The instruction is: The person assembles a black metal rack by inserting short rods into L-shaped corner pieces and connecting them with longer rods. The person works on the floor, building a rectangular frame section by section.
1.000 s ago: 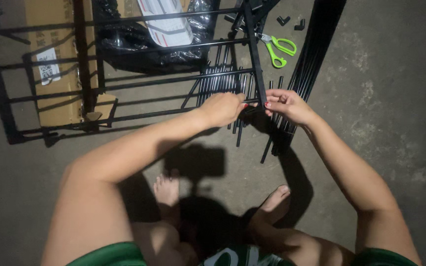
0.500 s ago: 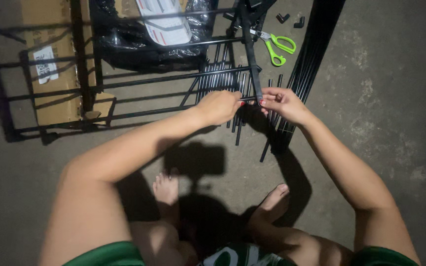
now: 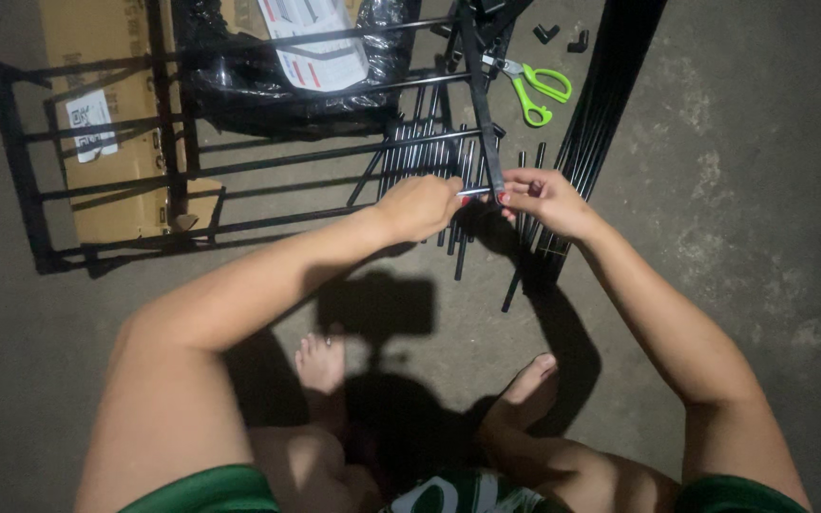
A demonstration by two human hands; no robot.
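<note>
My left hand point(image 3: 425, 204) and my right hand point(image 3: 542, 198) meet over a concrete floor. Between them is a short silver tool or pin point(image 3: 475, 192), gripped by my left hand and touching an upright black metal bar point(image 3: 480, 90). My right hand pinches the lower end of that bar. The bar belongs to a black wire rack frame point(image 3: 173, 171) lying on the floor to the left. Several loose black rods point(image 3: 429, 142) lie under my hands.
Green-handled scissors point(image 3: 536, 90) lie beyond my right hand, with two small black corner pieces point(image 3: 563, 38) farther back. A bundle of long black bars point(image 3: 610, 95) runs along the right. A cardboard box point(image 3: 111, 142) and black plastic wrapping point(image 3: 287, 66) lie under the frame. My bare feet point(image 3: 320, 366) are below.
Both hands stay at the bar's lower end. The silver tool between them now shows more clearly. The view has shifted slightly.
</note>
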